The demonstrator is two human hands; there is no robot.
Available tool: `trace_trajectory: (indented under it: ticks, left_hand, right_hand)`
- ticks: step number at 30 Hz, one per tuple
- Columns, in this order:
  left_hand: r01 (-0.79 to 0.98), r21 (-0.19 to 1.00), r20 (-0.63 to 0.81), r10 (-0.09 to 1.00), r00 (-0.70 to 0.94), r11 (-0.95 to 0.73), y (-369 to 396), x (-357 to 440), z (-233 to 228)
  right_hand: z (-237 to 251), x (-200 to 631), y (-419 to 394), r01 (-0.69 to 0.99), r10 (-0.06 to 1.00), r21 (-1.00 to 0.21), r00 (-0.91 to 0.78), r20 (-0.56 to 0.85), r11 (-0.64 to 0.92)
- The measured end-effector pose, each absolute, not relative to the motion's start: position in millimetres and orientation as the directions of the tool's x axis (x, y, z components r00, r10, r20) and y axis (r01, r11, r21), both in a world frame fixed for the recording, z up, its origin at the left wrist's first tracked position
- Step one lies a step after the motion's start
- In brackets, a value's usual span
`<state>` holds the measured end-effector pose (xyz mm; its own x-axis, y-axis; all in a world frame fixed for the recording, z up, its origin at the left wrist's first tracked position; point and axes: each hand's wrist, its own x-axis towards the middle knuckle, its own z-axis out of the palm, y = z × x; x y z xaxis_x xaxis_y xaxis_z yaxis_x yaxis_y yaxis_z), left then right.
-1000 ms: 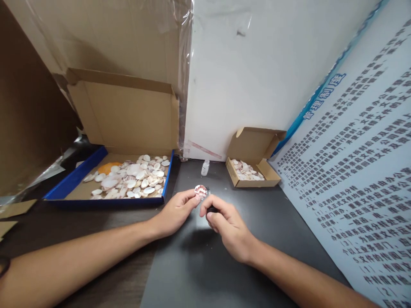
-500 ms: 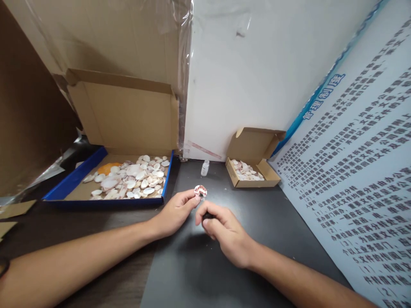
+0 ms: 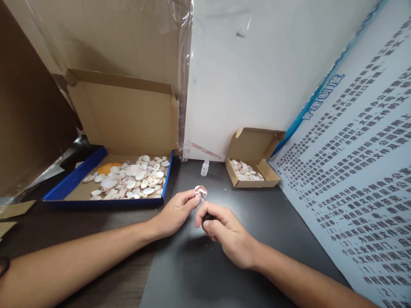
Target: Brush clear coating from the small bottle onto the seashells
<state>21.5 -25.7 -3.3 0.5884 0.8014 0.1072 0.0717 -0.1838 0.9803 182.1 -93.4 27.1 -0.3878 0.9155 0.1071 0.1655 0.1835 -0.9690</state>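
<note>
Shell [image 3: 201, 191] (speckled) in left hand [image 3: 175, 212]

In front of me the worktop [image 3: 272, 214] is dark, with a grey mat over its right part. On it, far left, sits my open blue-edged box [image 3: 105, 201] of pale shells. A small white bottle [image 3: 204, 167] stands at the back, near a little cardboard box [image 3: 252, 179] holding more shells.

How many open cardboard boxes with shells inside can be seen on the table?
2. The large box with blue sides stands at the back left, beyond the left hand. The small box stands at the back right, near the wall, beyond the right hand. None seems hidden.
</note>
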Motion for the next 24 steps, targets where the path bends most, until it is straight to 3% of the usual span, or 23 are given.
trace_trajectory:
  ticks: [6, 11, 15, 20, 24]
  left_hand:
    - [0.05, 0.979, 0.128, 0.791, 0.598, -0.196, -26.3, 21.6, -1.7]
    - [0.051, 0.979, 0.126, 0.791, 0.599, -0.195, -26.2, 21.2, -1.7]
    - [0.029, 0.98, 0.137, 0.781, 0.609, -0.195, -27.2, 21.5, -0.7]
    - [0.052, 0.982, 0.116, 0.798, 0.592, -0.181, -26.5, 21.9, -1.5]
    - [0.043, 0.98, 0.129, 0.788, 0.601, -0.193, -25.4, 21.6, -2.7]
  right_hand:
    - [30.9, 185.8, -90.7, 0.143, 0.951, -0.971, -0.271, 0.149, 0.192]
    - [34.9, 185.9, -92.2, 0.188, 0.886, -0.973, -0.462, 0.03, 0.131]
    - [34.5, 185.8, -90.7, 0.252, 0.947, -0.939, -0.277, 0.163, 0.235]
    - [35.4, 186.4, -89.9, 0.306, 0.886, -0.903, -0.439, 0.146, 0.301]
    - [35.3, 186.3, -88.9, 0.309, 0.933, -0.912, -0.32, 0.167, 0.269]
